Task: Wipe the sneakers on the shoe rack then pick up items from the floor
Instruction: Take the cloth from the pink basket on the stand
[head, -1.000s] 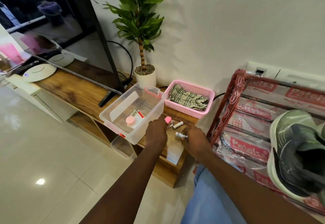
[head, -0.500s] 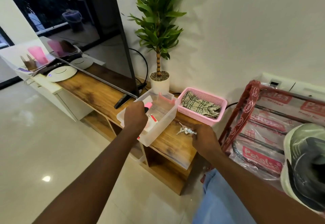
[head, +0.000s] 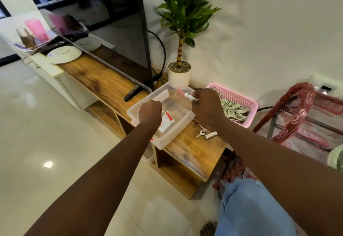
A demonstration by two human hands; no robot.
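Observation:
My left hand (head: pixel 150 113) is curled into a fist inside the clear plastic box (head: pixel 182 124) on the wooden TV stand (head: pixel 193 152); its fingers point down, so I cannot see if anything is in it. My right hand (head: pixel 207 106) pinches a small white cylinder with a red band (head: pixel 190 96) above the box's far side. A white tube with a red label (head: pixel 167 119) lies in the box. Keys (head: pixel 200 133) and another small white cylinder (head: pixel 211 135) lie on the stand beside the box. The plastic-wrapped red shoe rack (head: pixel 297 117) stands at right, with a green sneaker (head: pixel 336 158) at the frame edge.
A pink basket (head: pixel 239 97) holding a checked cloth (head: pixel 233 110) sits behind my right hand. A potted plant (head: pixel 179 74) and a TV (head: pixel 115 31) stand against the wall. Glossy tiled floor (head: pixel 46 143) spreads to the left. My blue-clad knee (head: pixel 250 211) is bottom right.
My left hand carried a pink item from the stand top into the clear box. My right hand picked up a small white cylinder beside the keys and moved it over the box.

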